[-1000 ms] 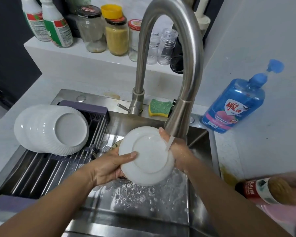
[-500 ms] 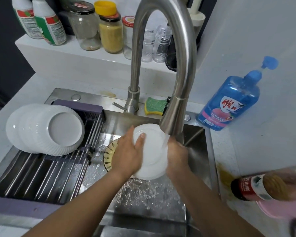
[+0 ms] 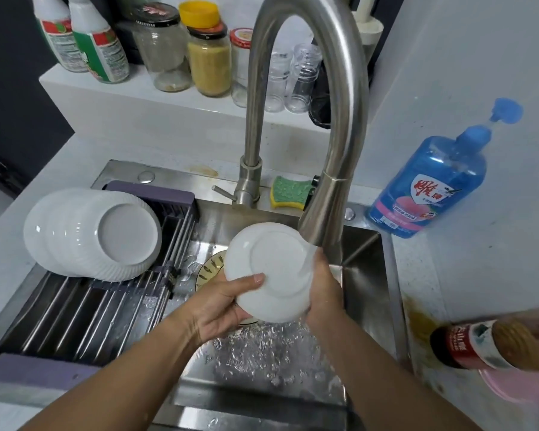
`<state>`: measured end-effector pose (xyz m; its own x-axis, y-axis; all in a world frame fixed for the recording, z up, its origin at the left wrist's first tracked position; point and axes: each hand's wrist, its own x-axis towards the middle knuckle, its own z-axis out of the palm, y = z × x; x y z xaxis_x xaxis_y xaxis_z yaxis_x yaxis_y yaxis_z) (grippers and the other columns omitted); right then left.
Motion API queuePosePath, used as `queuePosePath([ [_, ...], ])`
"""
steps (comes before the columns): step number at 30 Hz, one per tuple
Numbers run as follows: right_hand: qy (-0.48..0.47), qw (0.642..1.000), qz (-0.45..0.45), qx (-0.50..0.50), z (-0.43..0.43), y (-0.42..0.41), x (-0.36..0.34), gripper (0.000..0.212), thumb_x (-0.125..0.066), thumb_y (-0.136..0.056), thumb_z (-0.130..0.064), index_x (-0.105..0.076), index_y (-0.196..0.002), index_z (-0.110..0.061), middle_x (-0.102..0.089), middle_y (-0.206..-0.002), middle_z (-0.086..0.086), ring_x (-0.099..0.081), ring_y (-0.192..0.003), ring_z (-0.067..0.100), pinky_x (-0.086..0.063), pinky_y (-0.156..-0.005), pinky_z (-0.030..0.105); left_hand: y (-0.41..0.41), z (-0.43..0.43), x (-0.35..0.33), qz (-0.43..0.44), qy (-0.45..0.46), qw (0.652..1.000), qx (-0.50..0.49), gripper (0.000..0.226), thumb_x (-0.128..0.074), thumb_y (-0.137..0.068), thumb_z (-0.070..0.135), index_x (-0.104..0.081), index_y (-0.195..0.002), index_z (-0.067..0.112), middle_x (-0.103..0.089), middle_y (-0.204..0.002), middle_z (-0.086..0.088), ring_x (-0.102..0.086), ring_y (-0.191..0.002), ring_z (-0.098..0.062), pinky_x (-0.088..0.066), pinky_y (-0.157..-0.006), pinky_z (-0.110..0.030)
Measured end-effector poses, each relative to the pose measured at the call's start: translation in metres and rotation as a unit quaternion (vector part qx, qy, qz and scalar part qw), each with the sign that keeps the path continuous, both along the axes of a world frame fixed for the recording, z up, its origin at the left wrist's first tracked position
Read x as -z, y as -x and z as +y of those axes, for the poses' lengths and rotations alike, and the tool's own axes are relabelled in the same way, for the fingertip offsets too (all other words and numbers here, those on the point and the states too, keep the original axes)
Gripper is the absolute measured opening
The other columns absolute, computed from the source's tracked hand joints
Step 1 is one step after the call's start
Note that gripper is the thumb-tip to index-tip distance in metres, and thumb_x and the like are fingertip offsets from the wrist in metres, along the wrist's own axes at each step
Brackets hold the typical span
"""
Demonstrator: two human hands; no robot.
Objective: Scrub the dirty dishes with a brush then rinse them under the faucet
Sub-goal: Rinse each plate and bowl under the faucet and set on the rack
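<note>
White plate (image 3: 271, 272) is up over the sink (image 3: 366, 269), tilted, underside w/ foot ring facing the camera, right below the faucet (image 3: 343, 98) spout. Left hand (image 3: 218, 303) pinches the lower-left rim: thumb across the underside, fingers hidden behind. Right hand (image 3: 324, 293) grips the right rim, fingers curled round the back & out of sight. Hands apart, one on each side of the plate. Water (image 3: 262, 353) runs over the plate's right edge and splashes on the sink floor below. A patterned dish (image 3: 210, 269) lies in the basin behind the plate, mostly hidden. To the left, a stack of white plates (image 3: 106, 234) leans on edge on the drying rack (image 3: 75, 312) laid across the sink. Green/yellow sponge (image 3: 290, 192) sits on the ledge by the faucet base; blue soap bottle (image 3: 430, 188) stands on the counter at right.
</note>
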<state>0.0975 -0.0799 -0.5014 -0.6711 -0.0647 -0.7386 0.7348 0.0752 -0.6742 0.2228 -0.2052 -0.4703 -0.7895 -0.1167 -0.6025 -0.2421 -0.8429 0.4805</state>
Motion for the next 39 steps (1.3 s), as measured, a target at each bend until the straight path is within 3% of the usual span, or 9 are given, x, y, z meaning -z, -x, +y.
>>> queuePosePath([
  [4,-0.136,0.961,0.127,-0.204,-0.009,0.022,-0.008,0.055,-0.053,-0.095,-0.061,-0.071,-0.105,-0.010,-0.073,-0.104,0.011,-0.068,-0.103,0.036,-0.055,-0.093,0.042,0.002,-0.019,-0.008,-0.004,0.108,0.987,0.121,0.063,-0.073,-0.080,-0.009,-0.057,-0.136,0.014,-0.070,-0.125,-0.019,-0.068,-0.115,-0.038,-0.059,-0.085,-0.057],
  [11,-0.265,0.768,0.279,-0.513,-0.043,0.005,-0.062,0.065,-0.043,-0.087,-0.080,-0.063,-0.113,-0.023,-0.063,-0.108,0.004,-0.061,-0.106,0.029,-0.045,-0.094,0.038,0.019,-0.010,-0.025,-0.031,0.196,0.942,0.272,0.048,-0.076,-0.083,-0.006,-0.063,-0.126,0.009,-0.075,-0.117,-0.011,-0.071,-0.111,-0.028,-0.057,-0.098,-0.045],
  [16,-0.155,0.908,0.111,-0.372,-0.019,0.039,-0.072,0.056,-0.064,-0.100,-0.039,-0.051,-0.141,-0.004,-0.060,-0.127,0.018,-0.056,-0.125,0.033,-0.044,-0.107,0.043,0.003,-0.034,-0.022,0.033,0.109,0.965,0.237,0.055,-0.067,-0.088,-0.010,-0.057,-0.138,0.010,-0.067,-0.129,-0.021,-0.066,-0.118,-0.036,-0.060,-0.090,-0.048],
  [18,-0.144,0.923,0.104,-0.341,-0.007,0.048,-0.067,0.032,-0.061,-0.099,-0.016,-0.066,-0.119,0.008,-0.069,-0.115,0.027,-0.064,-0.110,0.039,-0.049,-0.105,0.054,-0.002,-0.040,-0.018,0.047,0.065,0.981,0.175,0.062,-0.081,-0.080,0.005,-0.058,-0.138,0.007,-0.066,-0.130,-0.023,-0.068,-0.114,-0.036,-0.062,-0.085,-0.045],
  [22,-0.112,0.965,0.062,-0.228,-0.002,0.043,-0.057,0.013,-0.065,-0.093,-0.015,-0.072,-0.087,-0.006,-0.073,-0.090,0.021,-0.069,-0.094,0.041,-0.054,-0.098,0.055,0.001,-0.032,-0.007,0.004,0.074,0.996,0.058,0.065,-0.071,-0.085,0.050,-0.063,-0.135,0.009,-0.069,-0.127,-0.020,-0.070,-0.110,-0.034,-0.063,-0.081,-0.046],
  [27,-0.062,0.991,0.024,-0.114,0.004,0.042,-0.048,0.033,-0.063,-0.094,-0.039,-0.076,-0.104,-0.011,-0.077,-0.080,0.010,-0.071,-0.088,0.035,-0.057,-0.092,0.050,-0.005,-0.017,0.006,-0.038,0.022,0.998,0.049,0.059,-0.049,-0.099,0.053,-0.059,-0.138,0.010,-0.065,-0.113,-0.013,-0.067,-0.084,-0.026,-0.064,-0.068,-0.044],
  [31,-0.043,0.998,0.008,-0.047,0.005,0.039,-0.041,0.047,-0.058,-0.098,-0.051,-0.070,-0.111,-0.008,-0.074,-0.102,0.013,-0.069,-0.095,0.034,-0.056,-0.091,0.046,-0.004,-0.006,0.010,-0.017,0.110,0.994,0.021,0.057,-0.075,-0.085,0.008,-0.054,-0.137,0.020,-0.069,-0.129,-0.016,-0.070,-0.111,-0.034,-0.062,-0.084,-0.049],
  [36,-0.012,0.998,-0.015,0.060,-0.001,0.014,-0.041,0.042,-0.047,-0.105,-0.046,-0.064,-0.112,-0.008,-0.065,-0.113,0.011,-0.061,-0.111,0.033,-0.047,-0.108,0.047,0.022,0.029,0.007,-0.144,0.384,0.901,-0.142,0.048,-0.047,-0.101,0.055,-0.059,-0.120,0.013,-0.072,-0.109,-0.009,-0.070,-0.095,-0.022,-0.059,-0.061,-0.030],
  [39,-0.007,0.998,-0.025,0.058,0.001,0.000,-0.033,0.046,-0.051,-0.099,-0.058,-0.060,-0.099,-0.013,-0.066,-0.094,0.004,-0.064,-0.102,0.033,-0.052,-0.100,0.050,0.034,0.025,-0.003,-0.205,0.387,0.873,-0.217,0.056,-0.029,-0.109,0.048,-0.062,-0.109,0.003,-0.068,-0.092,-0.006,-0.061,-0.080,-0.012,-0.049,-0.051,-0.018],
])
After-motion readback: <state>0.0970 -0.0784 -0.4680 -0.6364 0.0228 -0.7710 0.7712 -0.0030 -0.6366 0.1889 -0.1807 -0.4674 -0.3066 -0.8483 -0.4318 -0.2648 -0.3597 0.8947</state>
